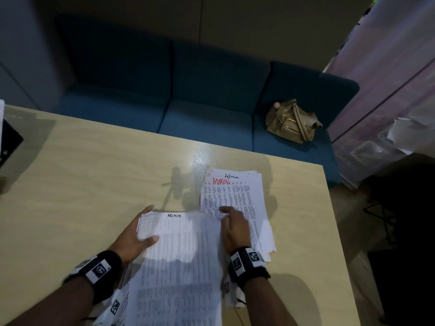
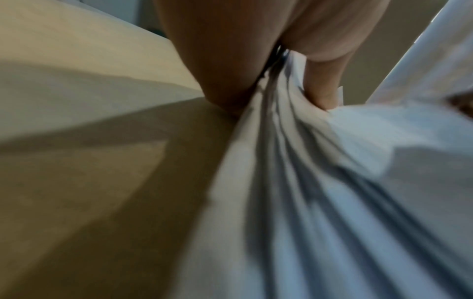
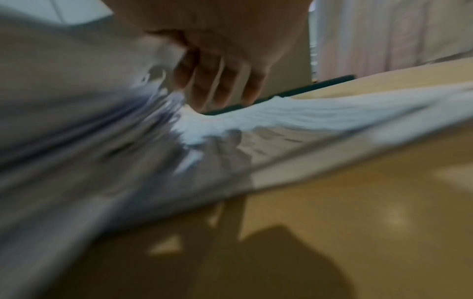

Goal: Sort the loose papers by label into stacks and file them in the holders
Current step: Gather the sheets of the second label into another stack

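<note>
A thick stack of printed papers (image 1: 181, 255) with "ADMIN" handwritten on top is held over the near part of the table. My left hand (image 1: 138, 234) grips its left edge, thumb on top and fingers underneath; the left wrist view shows the thumb (image 2: 322, 89) pressing the fanned sheets (image 2: 307, 182). My right hand (image 1: 235, 229) holds the stack's upper right edge, its fingers (image 3: 212, 85) curled down at the paper edges (image 3: 102, 141). A second pile (image 1: 237, 191) marked "Admin" in black and red lies flat on the table beside it, partly under my right hand.
The light wooden table (image 1: 94, 172) stretches left and far. A dark object (image 1: 9, 142) with white paper sits at its far left edge. Behind the table is a blue sofa (image 1: 188, 102) with a tan bag (image 1: 292, 121) on it.
</note>
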`<act>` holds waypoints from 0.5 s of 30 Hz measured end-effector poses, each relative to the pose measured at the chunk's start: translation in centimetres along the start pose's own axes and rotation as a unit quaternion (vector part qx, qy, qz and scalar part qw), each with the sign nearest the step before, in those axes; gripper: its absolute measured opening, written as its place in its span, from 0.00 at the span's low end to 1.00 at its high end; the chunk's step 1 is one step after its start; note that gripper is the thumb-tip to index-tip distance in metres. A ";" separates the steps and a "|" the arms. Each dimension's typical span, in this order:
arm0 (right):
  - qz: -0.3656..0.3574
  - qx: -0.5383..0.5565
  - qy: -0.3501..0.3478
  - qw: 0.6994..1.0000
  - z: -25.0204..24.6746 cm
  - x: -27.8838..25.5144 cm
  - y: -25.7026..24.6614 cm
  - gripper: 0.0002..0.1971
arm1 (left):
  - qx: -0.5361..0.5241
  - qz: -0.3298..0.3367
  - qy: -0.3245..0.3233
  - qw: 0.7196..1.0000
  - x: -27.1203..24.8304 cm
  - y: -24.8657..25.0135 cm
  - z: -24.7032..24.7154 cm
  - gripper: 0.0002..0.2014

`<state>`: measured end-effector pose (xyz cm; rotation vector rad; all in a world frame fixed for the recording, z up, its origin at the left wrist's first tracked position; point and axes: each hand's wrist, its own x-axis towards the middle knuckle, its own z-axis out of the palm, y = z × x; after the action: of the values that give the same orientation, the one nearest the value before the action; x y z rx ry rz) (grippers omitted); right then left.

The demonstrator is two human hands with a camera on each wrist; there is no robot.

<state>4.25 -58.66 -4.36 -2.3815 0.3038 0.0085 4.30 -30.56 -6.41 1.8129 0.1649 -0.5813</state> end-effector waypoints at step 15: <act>0.275 0.005 -0.007 0.961 -5.7 -0.1 4.6 0.17 | 0.013 -0.063 -0.010 0.998 -1.5 0.4 1.0 0.21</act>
<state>2.73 -65.73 -3.17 -2.2108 0.9443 0.2813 2.83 -31.39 -5.61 1.8297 0.2610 -0.6931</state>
